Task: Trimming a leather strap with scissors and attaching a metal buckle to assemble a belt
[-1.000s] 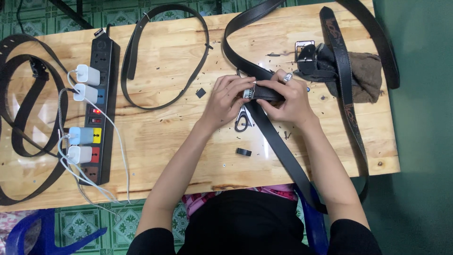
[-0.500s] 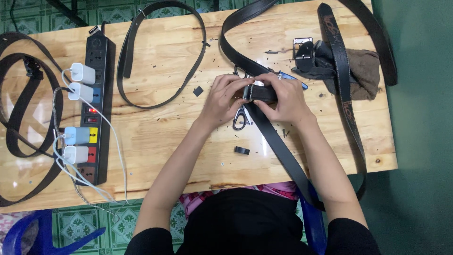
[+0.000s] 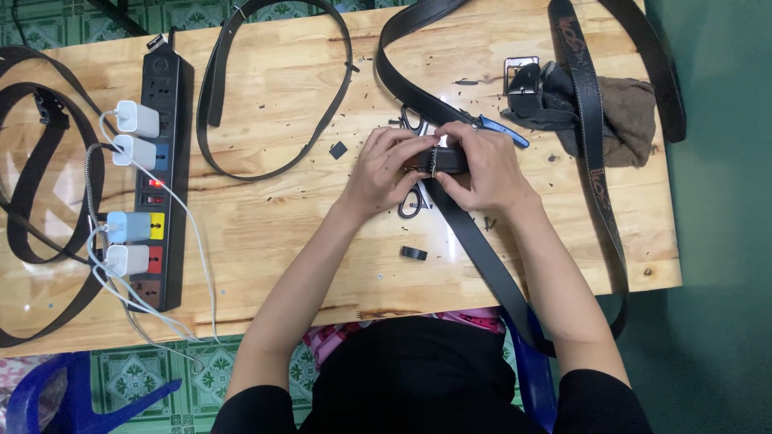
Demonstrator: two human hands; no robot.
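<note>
Left hand: the left hand rests on the bench, fingers curled onto the near end of a black belt, pinching it from the left.
Right hand: the right hand grips the same belt end from the right, thumb and fingers closed over it; the two hands meet at the buckle end.
Belt in hand: it runs from the hands down to the near edge of the bench and over it beside the person's right arm, and from the hands up and away toward the far edge.
Scissors: black-handled scissors lie under the hands, one loop showing just below the left hand.
Small parts: a black belt loop lies near the front; a small black square piece lies left of the left hand.
Bench: pale wood bench, flecked with dark scraps.
Left side: a black power strip with white chargers plugged in.
Far right: a brown cloth with a second buckle and a patterned belt across it.
</note>
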